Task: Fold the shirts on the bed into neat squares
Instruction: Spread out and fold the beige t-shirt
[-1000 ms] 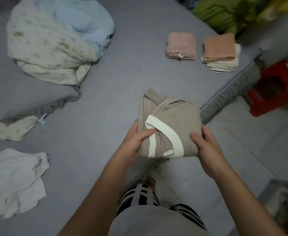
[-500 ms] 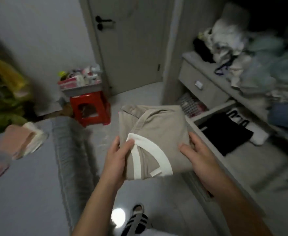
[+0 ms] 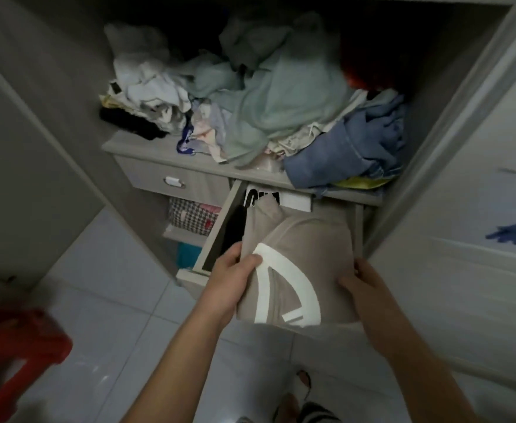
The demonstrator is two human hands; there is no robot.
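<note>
A folded beige shirt (image 3: 305, 257) with a white collar band is held over the open wardrobe drawer (image 3: 217, 239). My left hand (image 3: 229, 282) grips its left edge, thumb on the white band. My right hand (image 3: 363, 288) grips its right edge, fingers partly under the cloth. Inside the drawer lie a black garment and a white one with black letters (image 3: 263, 195), mostly hidden by the shirt. The bed is out of view.
A wardrobe shelf (image 3: 189, 160) carries a loose heap of clothes: pale green, white and blue denim (image 3: 342, 148). A shut drawer (image 3: 174, 181) sits at left. A red plastic stool (image 3: 15, 355) stands on the tiled floor at lower left. The wardrobe door (image 3: 476, 209) is at right.
I have turned from the bed to the wardrobe, carrying the folded beige shirt in both hands. It is now over the open drawer instead of above the bed.
</note>
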